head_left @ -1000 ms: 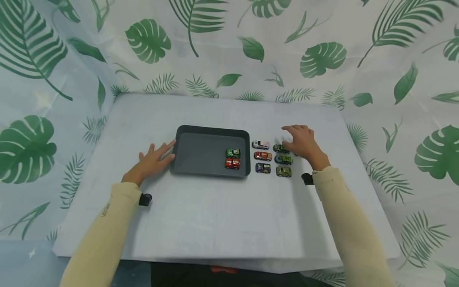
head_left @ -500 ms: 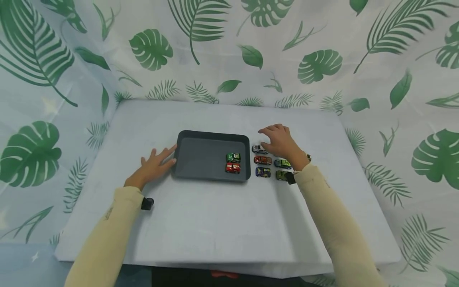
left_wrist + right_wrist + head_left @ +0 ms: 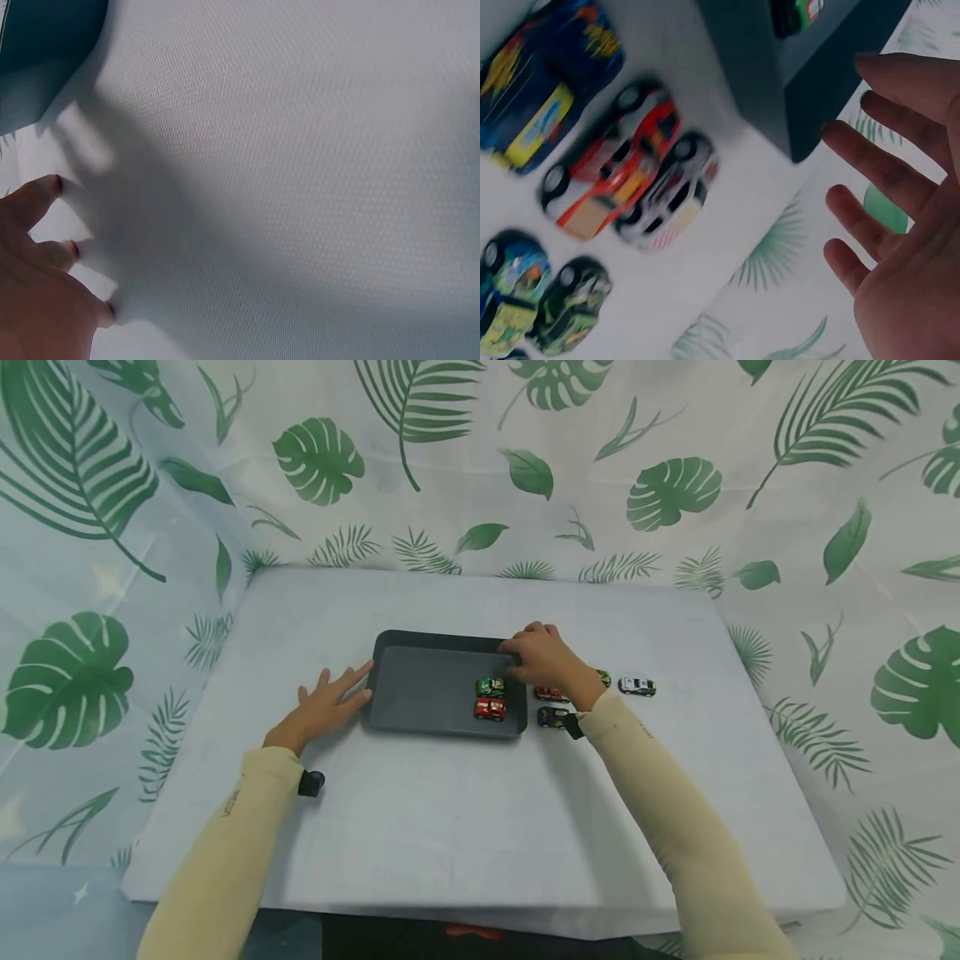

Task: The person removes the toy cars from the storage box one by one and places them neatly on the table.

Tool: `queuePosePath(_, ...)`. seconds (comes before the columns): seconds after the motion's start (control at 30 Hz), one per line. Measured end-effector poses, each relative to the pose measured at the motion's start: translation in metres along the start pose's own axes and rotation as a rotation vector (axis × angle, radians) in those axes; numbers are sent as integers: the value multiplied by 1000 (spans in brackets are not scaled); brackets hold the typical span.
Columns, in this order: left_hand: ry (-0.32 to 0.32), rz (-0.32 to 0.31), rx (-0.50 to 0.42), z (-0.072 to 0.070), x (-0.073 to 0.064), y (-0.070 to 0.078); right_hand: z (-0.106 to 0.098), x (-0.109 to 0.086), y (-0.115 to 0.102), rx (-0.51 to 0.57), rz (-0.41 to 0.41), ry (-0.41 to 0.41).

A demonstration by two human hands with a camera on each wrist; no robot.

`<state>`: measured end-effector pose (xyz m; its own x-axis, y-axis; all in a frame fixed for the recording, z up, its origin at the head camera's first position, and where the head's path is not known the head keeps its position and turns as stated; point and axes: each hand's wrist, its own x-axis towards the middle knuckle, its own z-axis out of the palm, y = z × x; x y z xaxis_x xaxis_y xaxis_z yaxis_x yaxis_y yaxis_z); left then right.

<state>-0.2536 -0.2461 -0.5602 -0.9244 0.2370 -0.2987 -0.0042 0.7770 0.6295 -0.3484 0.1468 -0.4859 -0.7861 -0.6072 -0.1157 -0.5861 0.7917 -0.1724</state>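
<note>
My right hand [image 3: 551, 662] hovers over the far right corner of a dark grey tray [image 3: 423, 689], its fingers spread and nothing between them in the right wrist view. A green toy car [image 3: 491, 687] and a red toy car [image 3: 490, 709] sit side by side in the tray. My left hand [image 3: 318, 710] has its fingers stretched out, tips at the tray's left edge. Right of the tray, partly under my right wrist, are an orange-red toy car [image 3: 615, 161], a dark blue one [image 3: 547, 82] and a white one [image 3: 671, 191].
A camouflage-green toy car [image 3: 571, 307] and a blue-green one [image 3: 514, 292] stand farther right of the tray. Beyond them, a white-and-black toy car [image 3: 637, 686] rests on the white tablecloth [image 3: 442, 827]. Leaf-print curtain [image 3: 450, 460] surrounds the table.
My right hand has moved left across the toy cars to the tray's right edge, uncovering the white-and-black car. My left hand has stayed by the tray.
</note>
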Motion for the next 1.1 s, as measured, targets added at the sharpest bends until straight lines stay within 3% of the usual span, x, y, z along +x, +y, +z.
queuePosePath(0.27, -2, -1, -9, 1, 1, 0, 10, 9, -17, -42, -25, -100)
queuePosePath(0.6, -2, 10, -36, -2, -1, -1, 17, 18, -28, -113, -33, -157)
queuePosePath(1.1, -10, 20, -52, -4, -1, 0, 30, 24, -30, -134, -35, -150)
